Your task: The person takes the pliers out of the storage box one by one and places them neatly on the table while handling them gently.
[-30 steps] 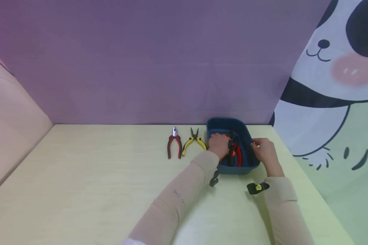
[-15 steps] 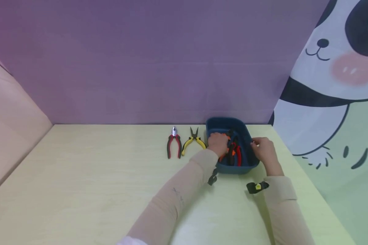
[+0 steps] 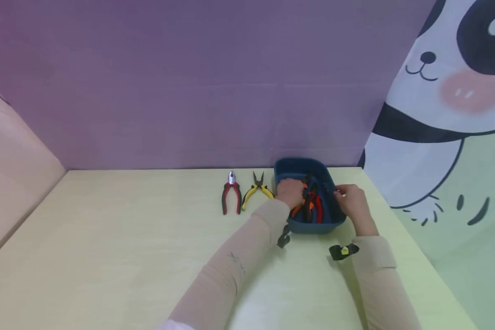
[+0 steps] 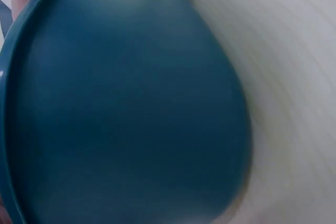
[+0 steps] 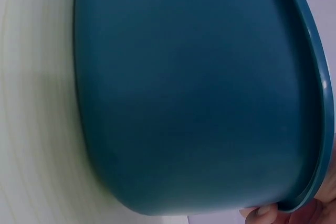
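Observation:
A dark blue plastic bin holds several hand tools. My left hand reaches down into its left side, over orange-and-black handles. I cannot tell whether its fingers hold a tool, since they are hidden below the hand. Red handles lie to the right of it. At the bin's right side my right hand pinches the rim; in the right wrist view its thumb sits just under the lip. The bin's outer wall fills most of the left wrist view.
Red-and-black pliers and yellow-and-black long-nose pliers lie on the pale wooden table, left of the bin. A purple backdrop rises behind the table's far edge. A panda-printed curtain borders the right side.
The head view has shifted slightly, moving everything a little to the left. A bit more orange handle shows beside my left hand. The right hand stays at the rim.

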`<state>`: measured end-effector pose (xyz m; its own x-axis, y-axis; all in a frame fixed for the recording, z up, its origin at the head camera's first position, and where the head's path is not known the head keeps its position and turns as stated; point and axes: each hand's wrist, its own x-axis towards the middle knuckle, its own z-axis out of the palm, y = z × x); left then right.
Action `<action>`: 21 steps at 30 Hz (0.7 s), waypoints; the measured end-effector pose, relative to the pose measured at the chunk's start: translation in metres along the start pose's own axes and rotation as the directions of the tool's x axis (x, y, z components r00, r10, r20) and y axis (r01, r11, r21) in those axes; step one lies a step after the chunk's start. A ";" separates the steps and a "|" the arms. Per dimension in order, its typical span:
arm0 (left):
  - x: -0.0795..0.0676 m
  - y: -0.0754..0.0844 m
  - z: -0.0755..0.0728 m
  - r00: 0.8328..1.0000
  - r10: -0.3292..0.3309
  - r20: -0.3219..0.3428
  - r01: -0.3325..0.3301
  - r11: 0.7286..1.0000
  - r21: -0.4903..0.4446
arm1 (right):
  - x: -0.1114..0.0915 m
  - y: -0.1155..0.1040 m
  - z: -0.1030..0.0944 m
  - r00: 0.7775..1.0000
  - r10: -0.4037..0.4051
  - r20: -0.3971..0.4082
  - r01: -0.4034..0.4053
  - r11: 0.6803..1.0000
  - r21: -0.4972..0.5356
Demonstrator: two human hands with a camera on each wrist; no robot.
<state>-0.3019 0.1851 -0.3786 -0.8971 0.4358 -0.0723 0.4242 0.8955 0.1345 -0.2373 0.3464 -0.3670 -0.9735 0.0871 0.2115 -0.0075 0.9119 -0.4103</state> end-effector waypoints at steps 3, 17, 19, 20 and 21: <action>0.000 -0.003 -0.001 1.000 0.004 -0.026 -0.004 1.000 -0.017 | 0.000 0.001 0.002 1.000 -0.006 -0.004 0.006 1.000 -0.003; 0.004 0.000 0.005 0.996 -0.082 -0.045 0.080 0.995 -0.060 | -0.001 0.002 0.005 1.000 -0.008 -0.009 0.008 1.000 -0.014; 0.004 -0.002 0.005 0.994 -0.093 -0.050 0.090 0.994 -0.064 | 0.000 0.000 0.006 1.000 -0.010 -0.008 0.010 1.000 -0.010; 0.004 -0.002 0.004 0.994 -0.097 -0.050 0.093 0.993 -0.069 | 0.000 0.000 0.006 1.000 -0.012 -0.008 0.012 1.000 -0.009; 0.004 -0.003 0.004 0.994 -0.099 -0.052 0.095 0.993 -0.075 | 0.000 -0.001 0.006 1.000 -0.012 -0.007 0.012 1.000 -0.007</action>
<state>-0.3062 0.1846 -0.3836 -0.9401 0.3393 -0.0340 0.3262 0.9238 0.2002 -0.2390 0.3432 -0.3720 -0.9716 0.0789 0.2231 -0.0178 0.9157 -0.4016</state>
